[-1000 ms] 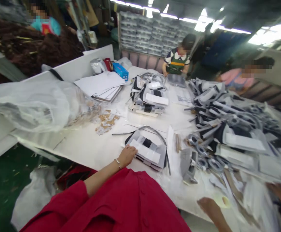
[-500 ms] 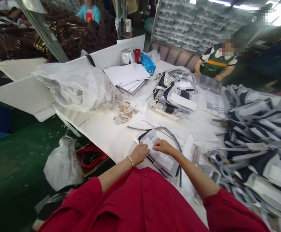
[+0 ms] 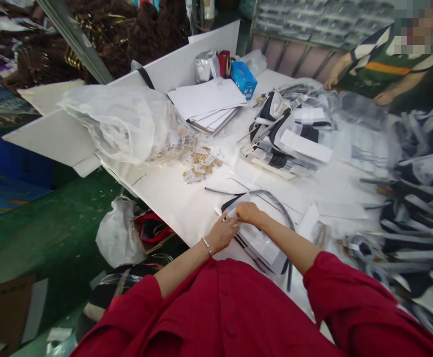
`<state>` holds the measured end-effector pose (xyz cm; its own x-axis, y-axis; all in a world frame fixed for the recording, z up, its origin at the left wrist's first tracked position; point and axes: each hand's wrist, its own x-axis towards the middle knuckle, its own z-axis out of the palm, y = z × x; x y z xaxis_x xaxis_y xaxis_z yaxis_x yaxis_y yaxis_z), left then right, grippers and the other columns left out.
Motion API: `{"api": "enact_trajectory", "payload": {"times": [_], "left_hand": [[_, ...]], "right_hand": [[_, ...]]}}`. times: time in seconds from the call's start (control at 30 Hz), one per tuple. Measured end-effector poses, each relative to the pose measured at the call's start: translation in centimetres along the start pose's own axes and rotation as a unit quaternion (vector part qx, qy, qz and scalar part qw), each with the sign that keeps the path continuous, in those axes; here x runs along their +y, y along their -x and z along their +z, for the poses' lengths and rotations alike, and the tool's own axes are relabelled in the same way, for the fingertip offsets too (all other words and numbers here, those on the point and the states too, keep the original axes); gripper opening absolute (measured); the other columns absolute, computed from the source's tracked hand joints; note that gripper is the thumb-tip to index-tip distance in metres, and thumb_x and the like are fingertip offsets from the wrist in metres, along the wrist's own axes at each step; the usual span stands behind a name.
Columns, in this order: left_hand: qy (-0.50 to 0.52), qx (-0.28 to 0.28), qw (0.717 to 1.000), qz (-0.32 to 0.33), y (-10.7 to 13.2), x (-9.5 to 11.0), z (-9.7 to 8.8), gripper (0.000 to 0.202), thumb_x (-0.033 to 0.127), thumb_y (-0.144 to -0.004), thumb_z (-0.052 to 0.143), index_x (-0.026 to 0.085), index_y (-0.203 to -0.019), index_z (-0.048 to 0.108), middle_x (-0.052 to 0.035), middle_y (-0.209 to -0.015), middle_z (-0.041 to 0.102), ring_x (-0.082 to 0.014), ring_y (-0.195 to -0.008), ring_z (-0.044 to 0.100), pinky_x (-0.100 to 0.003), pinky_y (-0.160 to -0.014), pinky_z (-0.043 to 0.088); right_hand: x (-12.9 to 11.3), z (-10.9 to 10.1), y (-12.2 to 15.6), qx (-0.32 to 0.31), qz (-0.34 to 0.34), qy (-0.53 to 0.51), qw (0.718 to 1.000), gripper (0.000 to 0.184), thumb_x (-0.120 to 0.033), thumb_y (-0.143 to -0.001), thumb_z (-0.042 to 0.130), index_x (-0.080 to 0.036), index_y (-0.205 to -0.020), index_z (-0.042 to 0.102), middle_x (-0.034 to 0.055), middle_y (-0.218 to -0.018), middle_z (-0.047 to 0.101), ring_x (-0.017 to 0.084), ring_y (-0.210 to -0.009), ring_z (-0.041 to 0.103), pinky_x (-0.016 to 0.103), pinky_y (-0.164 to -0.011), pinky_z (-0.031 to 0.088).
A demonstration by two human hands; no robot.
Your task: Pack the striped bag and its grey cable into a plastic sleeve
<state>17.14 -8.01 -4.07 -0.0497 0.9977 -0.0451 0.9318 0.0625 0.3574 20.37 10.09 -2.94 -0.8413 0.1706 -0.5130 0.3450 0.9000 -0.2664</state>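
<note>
A flat bag (image 3: 261, 243) in white, grey and black lies at the table's near edge, with white sheets on it and a long grey strap (image 3: 281, 206) curving behind. My left hand (image 3: 224, 232), a bracelet at its wrist, rests at the bag's upper left with fingers bent inward. Against those fingertips, my right hand (image 3: 249, 213) is closed in a pinch over the same corner. Whatever sits between the fingers is too small or hidden to name. Beyond them, a pile of small tan-and-white tags (image 3: 201, 166) lies on the table.
A large clear plastic bag (image 3: 127, 124) stands left of the tags. Stacked white sheets (image 3: 209, 101) and a blue box (image 3: 243, 80) are at the back. Several similar bags (image 3: 286, 134) are piled ahead, more (image 3: 420, 208) at right. A co-worker (image 3: 383, 69) stands across the table.
My right hand has come left and down to meet my left hand at the bag's corner. The whole view has shifted, putting the table slightly higher and further right.
</note>
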Motion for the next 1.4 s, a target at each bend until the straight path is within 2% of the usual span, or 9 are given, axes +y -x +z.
{"api": "enact_trajectory", "payload": {"times": [0.23, 0.4, 0.5, 0.67, 0.8, 1.1, 1.2, 1.3, 1.4], "left_hand": [[-0.010, -0.023, 1.000, 0.008, -0.3, -0.5, -0.1, 0.035, 0.009, -0.089, 0.044, 0.021, -0.120, 0.055, -0.0081, -0.121, 0.058, -0.0214, -0.114, 0.055, -0.050, -0.117, 0.020], [-0.007, -0.028, 0.999, 0.017, -0.4, -0.6, -0.4, 0.035, 0.008, -0.088, 0.045, 0.021, -0.119, 0.055, -0.0074, -0.119, 0.057, -0.0203, -0.113, 0.055, -0.049, -0.117, 0.020], [-0.009, -0.025, 1.000, 0.016, -0.4, -0.6, -0.3, 0.035, 0.008, -0.088, 0.045, 0.022, -0.119, 0.055, -0.0075, -0.118, 0.057, -0.0203, -0.112, 0.056, -0.049, -0.116, 0.020], [-0.002, -0.007, 1.000, 0.019, -0.1, -0.6, -0.1, 0.032, 0.008, -0.088, 0.046, 0.021, -0.115, 0.056, -0.0078, -0.117, 0.057, -0.0202, -0.110, 0.056, -0.049, -0.116, 0.020], [-0.007, 0.012, 1.000, 0.017, 0.0, -0.5, 0.0, 0.028, 0.009, -0.089, 0.046, 0.021, -0.112, 0.057, -0.0071, -0.114, 0.058, -0.0200, -0.108, 0.057, -0.047, -0.116, 0.021], [-0.008, 0.014, 1.000, 0.019, 0.1, -0.7, 0.2, 0.030, 0.009, -0.089, 0.047, 0.022, -0.114, 0.056, -0.0062, -0.114, 0.058, -0.0202, -0.109, 0.056, -0.047, -0.115, 0.021], [0.000, 0.017, 0.999, 0.029, -0.1, -1.0, 0.3, 0.028, 0.010, -0.089, 0.047, 0.022, -0.112, 0.058, -0.0062, -0.110, 0.059, -0.0203, -0.106, 0.057, -0.047, -0.112, 0.024], [0.007, 0.008, 0.999, 0.038, -0.5, -1.4, 0.1, 0.025, 0.011, -0.087, 0.050, 0.023, -0.107, 0.060, -0.0060, -0.106, 0.060, -0.0207, -0.101, 0.057, -0.047, -0.107, 0.029], [0.004, -0.015, 0.999, 0.044, -1.0, -1.8, -0.3, 0.021, 0.012, -0.083, 0.055, 0.022, -0.100, 0.062, -0.0062, -0.102, 0.061, -0.0216, -0.097, 0.057, -0.044, -0.100, 0.035]], "right_hand": [[0.1, 0.0, 0.8, 0.030, 0.008, 0.039, 0.999, 0.016, -0.031, -0.067, 0.080, -0.019, -0.072, 0.071, 0.0109, -0.082, 0.073, 0.028, -0.089, 0.068, 0.034, -0.079, 0.047], [1.2, -0.6, 1.7, 0.058, 0.060, 0.062, 0.995, 0.050, -0.044, -0.061, 0.086, -0.017, -0.099, 0.066, 0.0172, -0.105, 0.069, 0.032, -0.099, 0.064, 0.041, -0.084, 0.045], [1.9, -1.5, 2.0, 0.067, 0.099, 0.071, 0.990, 0.059, -0.042, -0.061, 0.086, -0.014, -0.107, 0.063, 0.0190, -0.110, 0.066, 0.034, -0.103, 0.062, 0.042, -0.086, 0.044], [2.8, -2.9, 2.4, 0.057, 0.146, 0.080, 0.984, 0.049, -0.043, -0.069, 0.079, -0.014, -0.105, 0.062, 0.0170, -0.109, 0.067, 0.031, -0.101, 0.063, 0.038, -0.083, 0.044], [2.8, -2.2, 2.0, 0.004, 0.163, 0.050, 0.985, 0.047, -0.056, -0.074, 0.070, -0.019, -0.101, 0.063, 0.0112, -0.107, 0.068, 0.026, -0.099, 0.064, 0.033, -0.078, 0.044], [3.1, -1.3, 3.1, -0.022, 0.164, -0.015, 0.986, 0.032, -0.050, -0.074, 0.072, -0.021, -0.086, 0.067, 0.0044, -0.089, 0.071, 0.020, -0.082, 0.065, 0.026, -0.064, 0.039], [1.8, -0.6, 4.5, 0.017, 0.179, -0.018, 0.984, 0.022, -0.041, -0.077, 0.071, -0.021, -0.086, 0.068, 0.0062, -0.091, 0.071, 0.021, -0.085, 0.065, 0.027, -0.066, 0.040], [-0.1, -2.0, 7.1, 0.086, 0.171, -0.030, 0.981, 0.014, -0.034, -0.082, 0.066, -0.021, -0.086, 0.068, 0.0054, -0.093, 0.071, 0.019, -0.084, 0.064, 0.028, -0.070, 0.042], [-2.0, -5.8, 11.8, 0.302, 0.107, -0.132, 0.938, 0.022, -0.040, -0.088, 0.059, -0.020, -0.086, 0.068, 0.0033, -0.085, 0.070, 0.016, -0.075, 0.061, 0.028, -0.072, 0.046]]}}
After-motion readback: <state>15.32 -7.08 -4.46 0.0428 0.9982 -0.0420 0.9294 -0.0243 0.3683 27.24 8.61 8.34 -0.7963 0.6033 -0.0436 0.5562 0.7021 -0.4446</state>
